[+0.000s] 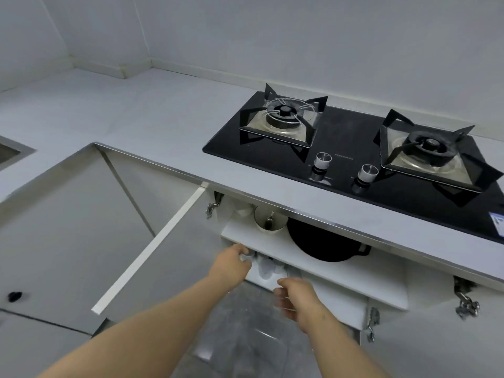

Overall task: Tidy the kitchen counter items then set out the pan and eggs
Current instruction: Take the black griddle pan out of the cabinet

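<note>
Lower centre, inside cabinet (425, 282): grips small white item (245, 258) with left hand (231, 264); right hand (297, 300) blurred, cannot tell grip. Best draw out low, clear of shelf (341, 274).

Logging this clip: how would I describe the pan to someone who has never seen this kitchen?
Find the black two-burner hob set in the counter; the cabinet beneath it stands open. On its upper white shelf lies the pan, right of a pale cup with a utensil in it: the only black, wide, round thing there.
</note>
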`<state>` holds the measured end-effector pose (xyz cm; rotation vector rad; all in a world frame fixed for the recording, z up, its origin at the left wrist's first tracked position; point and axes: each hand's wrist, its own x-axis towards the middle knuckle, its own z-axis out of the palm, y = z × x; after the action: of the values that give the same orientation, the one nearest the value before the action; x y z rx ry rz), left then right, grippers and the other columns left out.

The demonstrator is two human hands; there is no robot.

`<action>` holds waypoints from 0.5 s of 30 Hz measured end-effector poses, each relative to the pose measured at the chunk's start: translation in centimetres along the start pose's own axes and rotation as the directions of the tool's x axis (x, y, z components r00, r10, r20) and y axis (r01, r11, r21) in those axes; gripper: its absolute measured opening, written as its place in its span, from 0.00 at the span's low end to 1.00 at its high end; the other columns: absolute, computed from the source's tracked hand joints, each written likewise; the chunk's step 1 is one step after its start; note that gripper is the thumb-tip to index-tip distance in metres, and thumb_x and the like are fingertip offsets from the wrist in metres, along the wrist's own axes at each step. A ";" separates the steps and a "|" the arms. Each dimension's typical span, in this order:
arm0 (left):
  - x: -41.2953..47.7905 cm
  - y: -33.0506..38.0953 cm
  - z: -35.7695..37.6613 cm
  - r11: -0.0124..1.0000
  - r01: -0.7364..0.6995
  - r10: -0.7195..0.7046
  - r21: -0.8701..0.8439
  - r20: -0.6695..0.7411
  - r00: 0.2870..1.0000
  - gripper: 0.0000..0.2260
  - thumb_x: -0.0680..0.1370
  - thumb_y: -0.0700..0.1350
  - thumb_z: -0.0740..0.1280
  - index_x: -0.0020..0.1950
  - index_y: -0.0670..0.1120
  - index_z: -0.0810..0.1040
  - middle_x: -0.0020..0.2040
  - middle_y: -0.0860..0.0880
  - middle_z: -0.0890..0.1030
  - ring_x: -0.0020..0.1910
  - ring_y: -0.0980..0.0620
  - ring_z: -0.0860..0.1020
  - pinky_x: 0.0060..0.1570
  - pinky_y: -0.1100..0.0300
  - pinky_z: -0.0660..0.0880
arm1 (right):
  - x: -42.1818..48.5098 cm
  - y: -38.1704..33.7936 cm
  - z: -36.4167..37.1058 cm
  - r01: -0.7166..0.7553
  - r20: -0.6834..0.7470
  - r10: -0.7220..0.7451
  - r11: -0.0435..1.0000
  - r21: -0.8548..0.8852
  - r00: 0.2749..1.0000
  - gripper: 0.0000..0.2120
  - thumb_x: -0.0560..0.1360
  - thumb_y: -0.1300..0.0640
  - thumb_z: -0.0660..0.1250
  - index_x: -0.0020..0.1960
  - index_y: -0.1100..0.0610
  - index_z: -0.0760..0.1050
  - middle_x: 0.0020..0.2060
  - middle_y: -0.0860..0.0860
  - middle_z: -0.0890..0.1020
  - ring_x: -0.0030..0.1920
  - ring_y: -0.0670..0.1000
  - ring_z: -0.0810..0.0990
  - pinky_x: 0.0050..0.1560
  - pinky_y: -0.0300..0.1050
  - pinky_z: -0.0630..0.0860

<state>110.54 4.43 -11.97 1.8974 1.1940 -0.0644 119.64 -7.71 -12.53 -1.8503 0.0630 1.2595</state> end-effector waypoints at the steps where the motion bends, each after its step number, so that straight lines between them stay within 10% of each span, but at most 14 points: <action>1: 1.0 0.1 0.5 0.999 0.028 -0.028 -0.034 0.009 1.000 0.15 0.78 0.40 0.60 0.64 0.43 0.71 0.52 0.46 0.75 0.46 0.50 0.71 0.45 0.64 0.66 | 1.0 -0.2 -0.2 -0.016 0.003 0.016 1.000 0.011 1.000 0.08 0.78 0.63 0.58 0.40 0.57 0.68 0.31 0.53 0.72 0.29 0.51 0.67 0.31 0.38 0.61; 11: 10.1 -1.5 4.3 0.828 0.283 -0.281 -0.484 0.078 0.956 0.02 0.80 0.37 0.58 0.49 0.41 0.70 0.40 0.45 0.75 0.33 0.52 0.72 0.32 0.61 0.70 | 9.9 -0.8 -1.6 -0.047 -0.053 0.048 0.999 0.026 0.997 0.09 0.78 0.63 0.58 0.40 0.56 0.71 0.37 0.55 0.76 0.35 0.53 0.72 0.33 0.41 0.66; 15: 14.6 -3.0 6.6 0.812 0.288 -0.304 -0.508 0.053 0.951 0.12 0.79 0.37 0.59 0.36 0.47 0.68 0.47 0.45 0.73 0.34 0.51 0.70 0.33 0.62 0.68 | 15.0 -0.2 -1.3 -0.055 -0.107 0.065 0.994 0.095 0.992 0.07 0.79 0.61 0.57 0.44 0.56 0.71 0.39 0.54 0.76 0.35 0.53 0.74 0.33 0.41 0.67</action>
<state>118.65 10.71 -24.68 1.2410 1.3616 0.1076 128.00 -2.40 -23.91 -1.8486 0.2336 1.1749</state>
